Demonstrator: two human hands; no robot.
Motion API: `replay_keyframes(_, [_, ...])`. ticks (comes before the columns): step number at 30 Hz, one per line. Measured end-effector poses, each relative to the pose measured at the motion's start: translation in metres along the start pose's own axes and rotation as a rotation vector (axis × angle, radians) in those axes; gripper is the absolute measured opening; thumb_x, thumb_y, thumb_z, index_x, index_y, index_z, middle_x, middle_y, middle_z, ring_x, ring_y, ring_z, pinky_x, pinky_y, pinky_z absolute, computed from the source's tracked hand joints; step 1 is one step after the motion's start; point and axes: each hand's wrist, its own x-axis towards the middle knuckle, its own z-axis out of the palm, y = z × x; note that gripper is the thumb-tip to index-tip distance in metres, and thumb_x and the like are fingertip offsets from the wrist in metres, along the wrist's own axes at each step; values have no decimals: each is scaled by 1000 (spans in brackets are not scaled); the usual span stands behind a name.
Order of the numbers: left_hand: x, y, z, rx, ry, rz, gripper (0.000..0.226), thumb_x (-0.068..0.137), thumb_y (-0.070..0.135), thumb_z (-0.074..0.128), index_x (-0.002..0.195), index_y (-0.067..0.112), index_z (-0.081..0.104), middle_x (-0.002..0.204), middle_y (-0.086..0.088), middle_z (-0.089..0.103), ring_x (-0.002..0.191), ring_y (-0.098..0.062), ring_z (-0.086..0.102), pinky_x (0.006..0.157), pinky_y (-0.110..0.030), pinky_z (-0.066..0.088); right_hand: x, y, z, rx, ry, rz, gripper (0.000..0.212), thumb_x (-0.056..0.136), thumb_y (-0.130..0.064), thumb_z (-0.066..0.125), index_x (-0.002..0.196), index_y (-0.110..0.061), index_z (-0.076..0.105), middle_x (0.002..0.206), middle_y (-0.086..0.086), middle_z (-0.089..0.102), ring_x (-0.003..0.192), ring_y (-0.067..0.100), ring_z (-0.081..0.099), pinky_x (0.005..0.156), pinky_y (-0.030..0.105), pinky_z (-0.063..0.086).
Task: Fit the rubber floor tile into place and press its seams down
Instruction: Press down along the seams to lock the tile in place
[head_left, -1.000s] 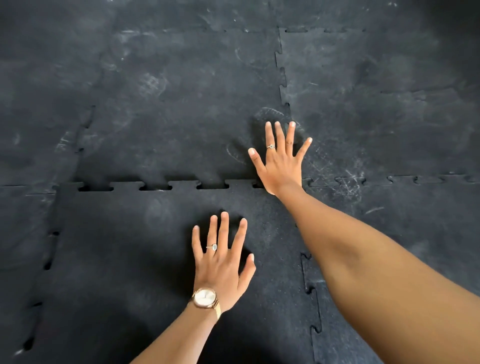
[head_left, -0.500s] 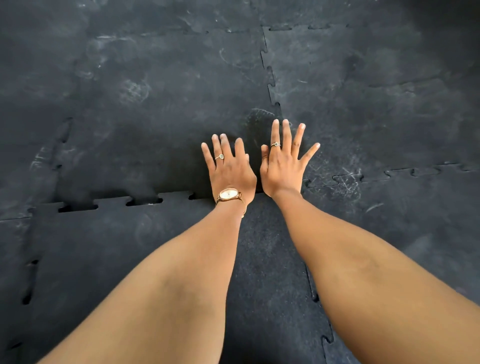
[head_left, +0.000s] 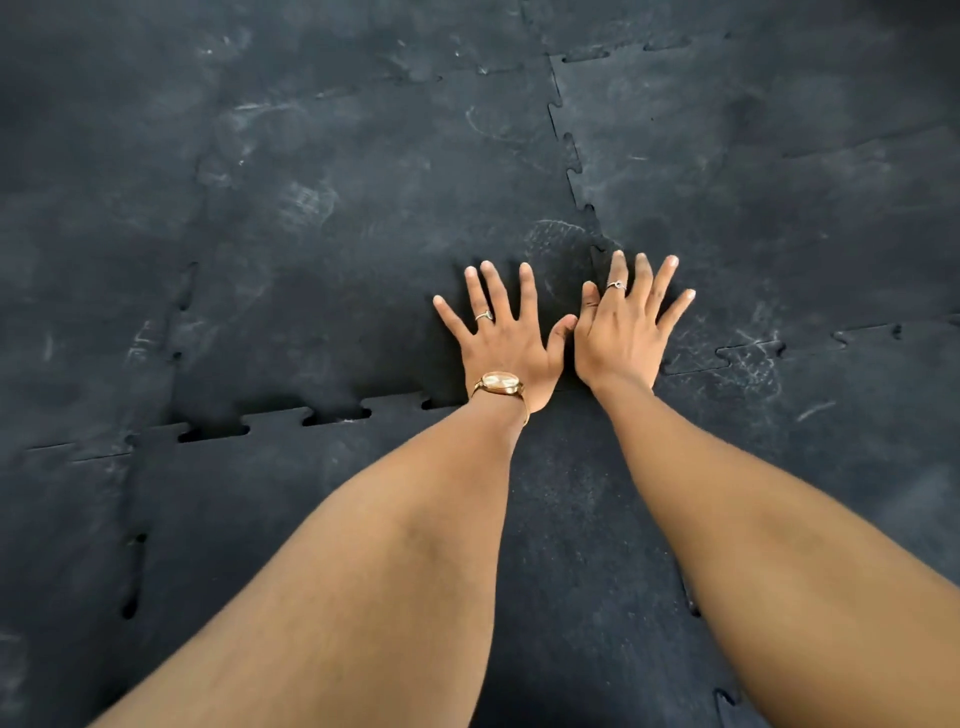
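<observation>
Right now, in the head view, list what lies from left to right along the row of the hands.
Open gaps in the black rubber tile seam → gold wristwatch → left hand → right hand → closed interlocking seam.

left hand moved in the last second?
Yes. The left hand went forward from the near tile's middle to the toothed seam ahead, now flat beside the right hand at the corner joint.

Just one view, head-worn, looking forward and steeply down over both forearms at the rubber floor tile (head_left: 249, 519). Pretty close, wide-angle, floor bending at the edges. Nothing shared with another view.
</observation>
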Motion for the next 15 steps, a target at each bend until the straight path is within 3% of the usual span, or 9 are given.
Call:
replay_keyframes(3, [4, -5, -4, -23, -35, 23, 72, 99, 57, 16, 156, 14, 7, 161, -26, 5, 149, -42, -1, 111, -72, -3, 0, -1, -1, 10, -22, -7, 52, 104, -34, 24, 152, -11, 26, 160, 11, 20, 149, 34, -6, 118, 59, -5])
replay_keyframes(5, [7, -6, -7, -43, -8, 42, 69, 98, 54, 24, 152, 12, 23, 156, -25, 22, 146, -42, 16, 113, -65, 6, 1, 0, 0, -19, -24, -13, 52, 104, -34, 24, 151, -12, 27, 160, 11, 21, 149, 36, -5, 118, 59, -5])
replay_keyframes(8, [10, -15, -13, -73, 155, 119, 46, 98, 46, 37, 125, 12, 51, 128, -15, 50, 116, -35, 46, 99, -45, 28, 2, 1, 2, -51, -35, -5, 53, 104, -36, 23, 151, -13, 27, 159, 11, 21, 149, 37, -2, 117, 60, -3])
replay_keyframes(11, [17, -25, -13, -62, 266, 190, 33, 100, 39, 36, 108, 14, 56, 113, -9, 54, 102, -31, 50, 91, -40, 33, 2, 1, 3, -66, -38, -2, 53, 104, -38, 22, 151, -14, 27, 159, 11, 21, 149, 37, 0, 117, 60, -2])
replay_keyframes(13, [18, -28, -10, -66, 271, 182, 36, 101, 40, 35, 111, 14, 56, 116, -11, 55, 106, -33, 51, 98, -42, 32, 0, 1, 4, -60, -42, -1, 53, 104, -38, 22, 152, -14, 26, 159, 11, 21, 149, 36, 0, 117, 60, -3])
replay_keyframes(15, [22, -25, -6, -66, 226, 180, 47, 101, 45, 30, 131, 15, 51, 135, -16, 50, 127, -37, 44, 114, -52, 21, 1, 1, 3, -23, -24, -9, 53, 105, -37, 22, 151, -12, 28, 159, 11, 22, 150, 34, 0, 118, 58, -4])
